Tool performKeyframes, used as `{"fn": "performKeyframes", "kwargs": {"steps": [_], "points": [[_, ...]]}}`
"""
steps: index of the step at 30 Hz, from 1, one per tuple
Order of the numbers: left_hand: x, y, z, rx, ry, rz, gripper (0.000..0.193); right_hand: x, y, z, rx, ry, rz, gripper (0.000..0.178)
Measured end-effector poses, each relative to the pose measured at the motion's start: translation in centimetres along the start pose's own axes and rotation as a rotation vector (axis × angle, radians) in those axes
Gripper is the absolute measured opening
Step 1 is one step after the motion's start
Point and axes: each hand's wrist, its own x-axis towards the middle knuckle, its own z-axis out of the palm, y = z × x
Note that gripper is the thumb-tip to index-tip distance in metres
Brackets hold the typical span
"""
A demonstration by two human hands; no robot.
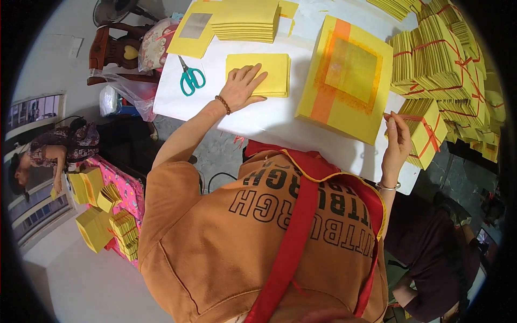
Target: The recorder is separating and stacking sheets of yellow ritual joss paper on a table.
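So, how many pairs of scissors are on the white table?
1: teal-handled scissors, lying on the white table, left of the small yellow stack under the left hand. More could be hidden.

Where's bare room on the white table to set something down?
Bare white table lies between the small yellow stack and the near edge, plus a wedge between that and the large orange-banded stack. Crowded: the right side, with red-tied bundles by the right hand.
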Motion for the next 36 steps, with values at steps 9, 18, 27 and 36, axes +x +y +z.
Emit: {"fn": "performKeyframes", "kwargs": {"steps": [9,18,27,36], "points": [[0.4,-0.1,0.2,0.083,0.022,0.058,0.064,1.1,-0.3,0.6,-0.187,-0.022,-0.288,0.027],[1.3,0.3,-2.7,-0.010,-0.021,0.029,0.063,0.6,-0.9,1.3,-0.488,-0.219,-0.393,0.025],[7.0,5.0,-12.4,-0.671,0.129,-0.125,0.036,0.8,0.0,1.1,-0.361,-0.241,-0.305,0.027],[8.1,7.4,-13.4,-0.391,0.025,0.496,0.045,0.6,0.1,1.4,-0.306,-0.239,-0.277,0.026]]}}
